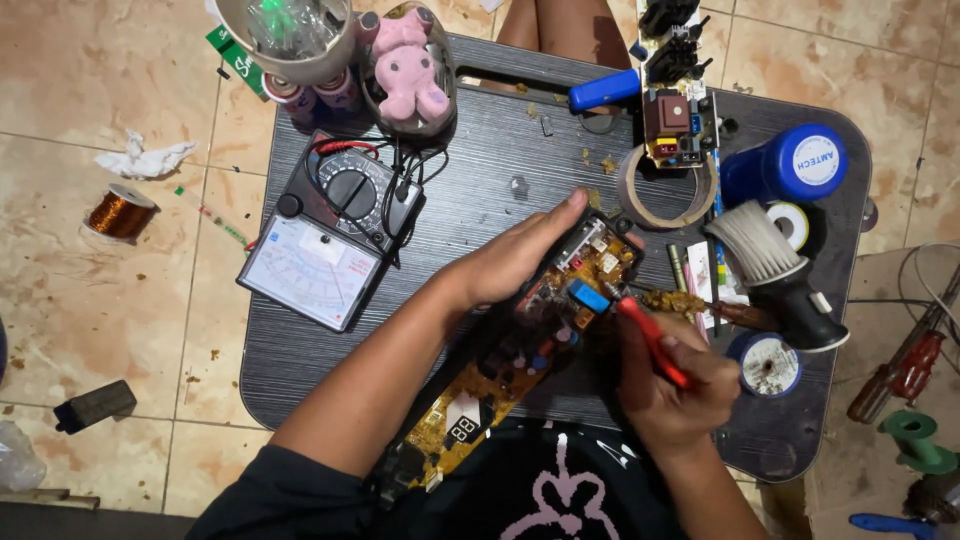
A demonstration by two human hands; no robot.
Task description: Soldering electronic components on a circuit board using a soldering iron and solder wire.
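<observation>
Your left hand (515, 255) is clamped over the top of the long yellow circuit board (530, 345), thumb along its far edge. That pins the board at a slant between the counter (480, 190) and your lap, component side up, so the tool has a steady target. Your right hand (675, 385) is closed around a red-handled tool (650, 340), its tip touching the board just beside the blue component (588, 296). Grip is low on the handle, good for fine control. Hands are apart, one per job.

Count on the counter:
- 1 analog multimeter (325, 235), leads coiled on top, parked left, out of the way
- 1 second board (678, 115) at the far edge
- 1 tape ring (668, 190)
- 1 brush (775, 270), right, near the tool hand
- 1 blue canister (790, 165)
- 1 small round tin (765, 365) just beside your right hand
- 1 pink plush toy (410, 70) in a clear cup

On the floor: 1 copper wire spool (120, 212).
</observation>
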